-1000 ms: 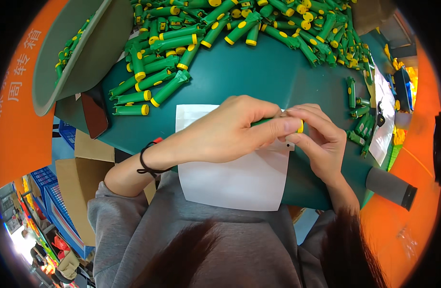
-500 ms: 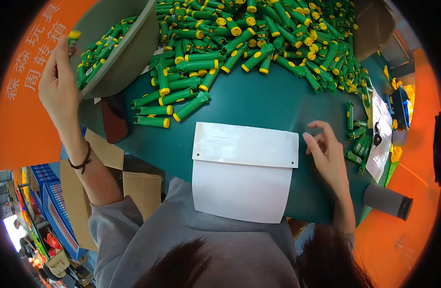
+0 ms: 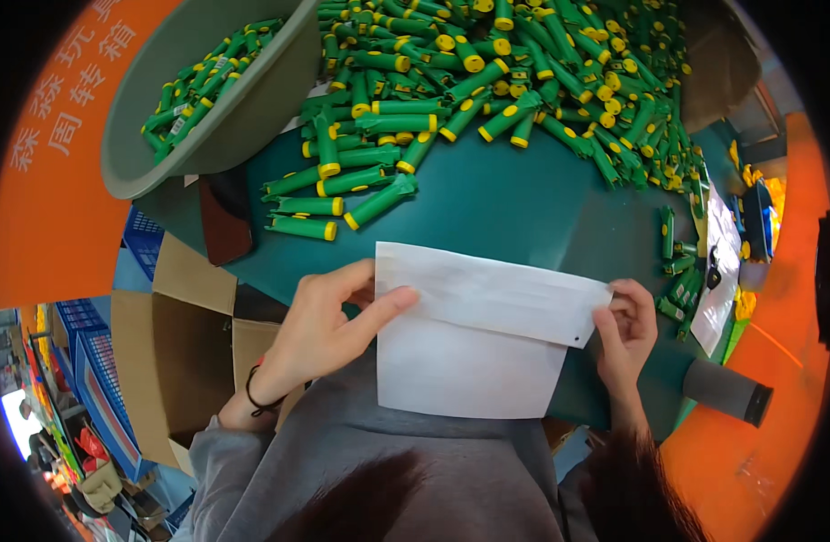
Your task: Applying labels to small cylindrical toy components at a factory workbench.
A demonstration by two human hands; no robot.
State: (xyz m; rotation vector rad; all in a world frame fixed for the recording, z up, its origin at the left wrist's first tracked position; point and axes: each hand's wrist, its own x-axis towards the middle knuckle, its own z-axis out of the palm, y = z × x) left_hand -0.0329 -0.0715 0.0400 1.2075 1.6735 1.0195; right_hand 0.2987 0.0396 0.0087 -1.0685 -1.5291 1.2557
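Observation:
A white sheet (image 3: pixel 469 375) lies near the table's front edge, with a narrower white strip (image 3: pixel 487 294) across its upper part. A small black dot marks the strip's lower right corner. My left hand (image 3: pixel 329 321) pinches the strip's left end, thumb on top and fingers partly hidden behind it. At the other end, my right hand (image 3: pixel 627 330) holds the strip's right edge between thumb and curled fingers. The strip sits slightly tilted, its right end jutting past the sheet below. Beyond it lie several green tubes with yellow caps (image 3: pixel 383 200).
A large heap of green tubes (image 3: pixel 401 122) covers the far table (image 3: pixel 514 208). At the left stands a grey-green tub (image 3: pixel 261 117) of labelled tubes. A brown flat object (image 3: pixel 225 226) is beside it. Near the right edge lies a grey cylinder (image 3: pixel 727 390). An open cardboard box (image 3: pixel 194 280) stands lower left.
My left hand has come from the tub, where it held a green tube, to the white strip. My right hand has closed on the strip's right end. The strip has shifted right and tilted.

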